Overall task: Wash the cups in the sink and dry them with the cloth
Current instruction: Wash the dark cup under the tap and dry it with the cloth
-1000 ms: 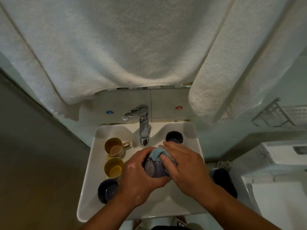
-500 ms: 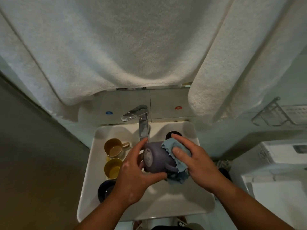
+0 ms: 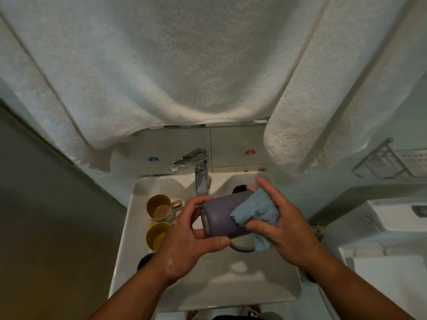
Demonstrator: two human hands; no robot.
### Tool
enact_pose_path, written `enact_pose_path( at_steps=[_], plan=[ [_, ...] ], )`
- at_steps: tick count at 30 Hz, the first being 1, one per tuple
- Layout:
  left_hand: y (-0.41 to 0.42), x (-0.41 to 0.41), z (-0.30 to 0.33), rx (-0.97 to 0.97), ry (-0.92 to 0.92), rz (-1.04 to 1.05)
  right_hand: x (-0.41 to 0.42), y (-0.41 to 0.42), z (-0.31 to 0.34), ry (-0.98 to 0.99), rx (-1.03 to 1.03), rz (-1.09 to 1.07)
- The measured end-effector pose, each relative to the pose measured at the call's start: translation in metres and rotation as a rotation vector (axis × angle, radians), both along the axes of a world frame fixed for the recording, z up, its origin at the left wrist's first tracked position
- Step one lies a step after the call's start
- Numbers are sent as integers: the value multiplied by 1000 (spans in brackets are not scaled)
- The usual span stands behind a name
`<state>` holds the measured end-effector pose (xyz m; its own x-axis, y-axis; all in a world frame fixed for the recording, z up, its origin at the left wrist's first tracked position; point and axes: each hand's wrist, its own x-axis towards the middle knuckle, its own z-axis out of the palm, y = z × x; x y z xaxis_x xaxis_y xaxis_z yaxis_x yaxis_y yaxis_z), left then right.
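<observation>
Above the white sink [image 3: 129,229], the person holds a purple mug [image 3: 223,215] on its side, in the air over the basin. Its long axis runs nearly level from left to right, a little tilted: the base points to the left, toward the left hand [image 3: 184,241], and the mouth points to the right and slightly away, where it is hidden. The handle hangs on the lower side, toward the person. The left hand grips the base end, with the thumb under the body and the fingers curled over the top. The right hand [image 3: 284,222] presses a light blue cloth [image 3: 255,212] against the mug's wall near the mouth, pinching it between thumb and fingers. The faucet [image 3: 194,165] stands just behind the mug. On the left part of the sink stand two yellow cups [image 3: 160,207], both upright, and a dark cup [image 3: 145,260] is half hidden by the left wrist. White towels [image 3: 175,65] hang above.
</observation>
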<state>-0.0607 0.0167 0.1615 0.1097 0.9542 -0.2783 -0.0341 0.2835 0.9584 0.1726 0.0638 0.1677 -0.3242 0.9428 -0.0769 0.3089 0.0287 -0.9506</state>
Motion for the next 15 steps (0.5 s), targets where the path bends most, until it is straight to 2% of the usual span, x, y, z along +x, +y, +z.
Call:
enact_pose_path(
  at_steps=[2, 4, 6, 8, 12, 15],
  plan=[
    [-1, 1, -3, -8, -9, 4, 2, 4, 1, 13, -30, -72],
    [-2, 2, -6, -14, 19, 7, 1, 7, 5, -13, -12, -232],
    [-4, 3, -9, -15, 68, 16, 0, 7, 12, -92, 75, -413],
    [-4, 5, -9, -1, 135, 30, -5, 0, 21, -116, 158, -479],
    [-3, 12, -6, 40, 234, 56, -34, -25, 31, -130, 204, -282],
    [-4, 17, 0, 104, 276, 13, -54, -35, 16, -321, 244, -51]
  ],
)
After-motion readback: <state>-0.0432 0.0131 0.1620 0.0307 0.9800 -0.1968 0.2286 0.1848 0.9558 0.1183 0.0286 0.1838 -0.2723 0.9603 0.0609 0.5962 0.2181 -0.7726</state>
